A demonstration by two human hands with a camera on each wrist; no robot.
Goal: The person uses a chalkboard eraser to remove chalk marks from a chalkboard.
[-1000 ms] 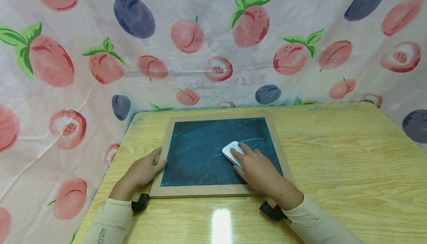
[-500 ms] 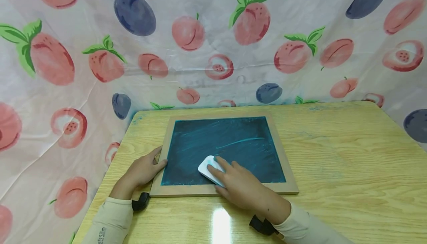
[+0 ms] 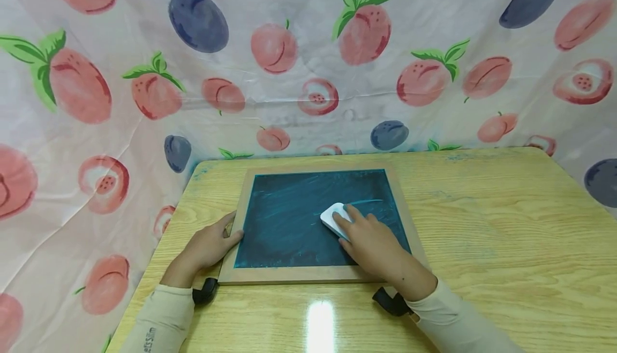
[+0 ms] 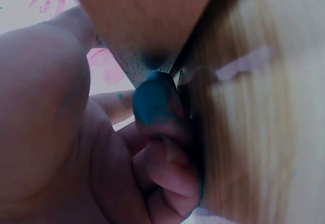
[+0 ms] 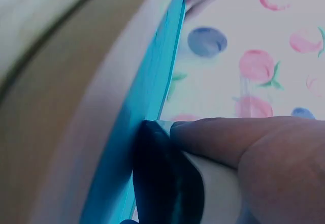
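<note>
A wood-framed chalkboard (image 3: 289,274) lies flat, its dark surface smeared with pale blue chalk. My right hand (image 3: 378,248) grips a white chalkboard eraser (image 3: 332,215) against the board, right of its middle. In the right wrist view the eraser's dark felt side (image 5: 167,178) meets the board surface, thumb and fingers around its white back. My left hand (image 3: 208,245) holds the board's left edge, thumb on top of the frame. The left wrist view shows curled fingers (image 4: 170,160), one tipped with blue chalk, at the frame's lower edge. A thin blue streak (image 3: 368,201) shows beyond the eraser.
The board rests on a yellow wood-grain table (image 3: 482,224) with faint blue chalk smudges. A peach-print cloth (image 3: 308,37) hangs behind and along the left side. Black wrist cameras (image 3: 206,291) sit under both wrists.
My right hand swept the eraser toward the lower left, then back up to the right. Chalk marks near its path look fainter. My left hand stays at the board's edge.
</note>
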